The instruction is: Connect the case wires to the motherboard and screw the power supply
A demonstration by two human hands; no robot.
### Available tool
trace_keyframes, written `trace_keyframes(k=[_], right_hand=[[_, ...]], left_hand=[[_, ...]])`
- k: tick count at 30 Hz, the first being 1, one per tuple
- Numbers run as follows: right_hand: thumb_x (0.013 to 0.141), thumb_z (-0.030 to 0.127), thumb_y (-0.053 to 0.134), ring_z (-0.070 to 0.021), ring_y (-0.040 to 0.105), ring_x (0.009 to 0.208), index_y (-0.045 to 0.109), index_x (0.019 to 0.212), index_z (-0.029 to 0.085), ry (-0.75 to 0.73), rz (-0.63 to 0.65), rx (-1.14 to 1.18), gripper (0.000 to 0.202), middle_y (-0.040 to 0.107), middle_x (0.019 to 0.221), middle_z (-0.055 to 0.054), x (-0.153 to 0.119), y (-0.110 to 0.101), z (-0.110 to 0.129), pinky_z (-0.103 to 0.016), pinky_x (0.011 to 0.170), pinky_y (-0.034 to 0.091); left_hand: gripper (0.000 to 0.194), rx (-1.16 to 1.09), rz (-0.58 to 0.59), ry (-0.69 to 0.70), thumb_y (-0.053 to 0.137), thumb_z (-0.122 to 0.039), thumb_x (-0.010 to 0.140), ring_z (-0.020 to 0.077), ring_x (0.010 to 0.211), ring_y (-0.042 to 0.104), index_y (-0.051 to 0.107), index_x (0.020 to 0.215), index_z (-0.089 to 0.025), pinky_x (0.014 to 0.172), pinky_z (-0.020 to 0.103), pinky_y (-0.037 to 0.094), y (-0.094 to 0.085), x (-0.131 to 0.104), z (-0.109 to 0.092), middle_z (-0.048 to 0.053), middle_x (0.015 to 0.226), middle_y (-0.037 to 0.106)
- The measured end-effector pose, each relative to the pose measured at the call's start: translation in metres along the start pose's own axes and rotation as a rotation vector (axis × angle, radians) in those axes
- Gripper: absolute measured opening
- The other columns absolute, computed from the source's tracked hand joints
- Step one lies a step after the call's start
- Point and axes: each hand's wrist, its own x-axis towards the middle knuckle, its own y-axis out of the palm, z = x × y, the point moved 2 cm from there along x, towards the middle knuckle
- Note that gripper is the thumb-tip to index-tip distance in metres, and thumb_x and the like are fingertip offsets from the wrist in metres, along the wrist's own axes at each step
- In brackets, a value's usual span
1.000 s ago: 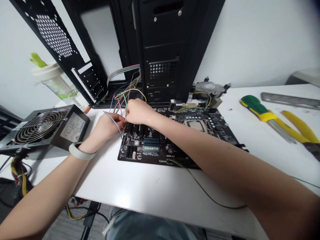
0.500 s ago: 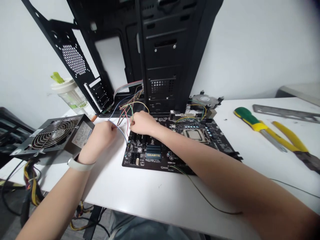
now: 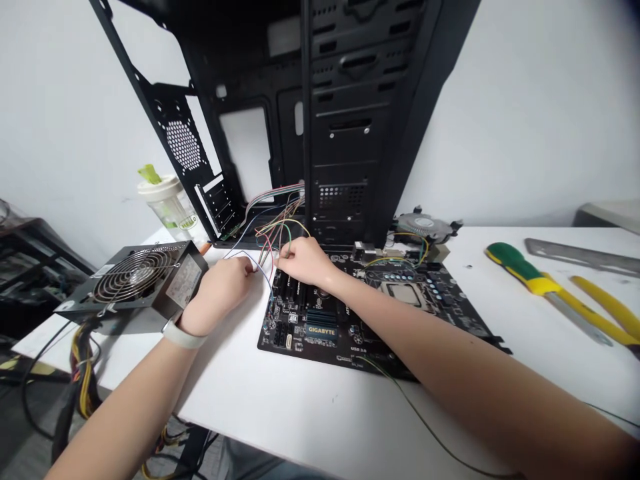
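Note:
My right hand is closed in a pinch at the left edge of a black Gigabyte motherboard, with a thin green wire running into its fingers. To its left, my left hand hovers low over the table with fingers pinched; what they hold is too small to make out. A thin blue wire arcs close by the left fingertips down to the board's edge. More thin coloured wires, including a red wire, come out of the black computer case standing behind the board.
A power supply with bundled cables sits left, before a lidded cup. A CPU cooler fan lies behind the board. On the right are a green-and-yellow screwdriver, yellow-handled pliers and a grey metal strip.
The view has shifted, so everything appears lower and further right. My left hand has moved slightly right, nearer the wires and my right hand. My right hand stays pinched at the board's edge.

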Motion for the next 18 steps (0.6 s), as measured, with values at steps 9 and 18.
trace_keyframes(k=[9,18], right_hand=[[0.077,0.021,0.061,-0.0088,0.048,0.056,0.067,0.058,0.014,0.021,-0.008,0.028,0.021,0.056,0.052,0.001,0.0008,-0.0023,0.0016,-0.023,0.059,0.033],[0.091,0.03,0.047,-0.0086,0.046,0.051,0.064,0.055,0.015,0.067,0.002,0.084,0.043,0.051,0.047,0.001,0.0005,-0.0052,0.0005,-0.025,0.055,0.03]], left_hand=[[0.015,-0.638,0.202,0.126,0.05,-0.028,0.083,0.0125,0.063,0.055,0.058,0.085,-0.015,0.063,0.025,0.046,0.0034,0.0077,-0.0052,0.002,0.074,0.062],[0.038,-1.195,0.401,0.097,0.081,-0.045,0.064,0.0104,0.065,0.049,0.068,0.082,-0.014,0.062,0.024,0.039,0.0056,0.0097,-0.0023,0.002,0.075,0.06]])
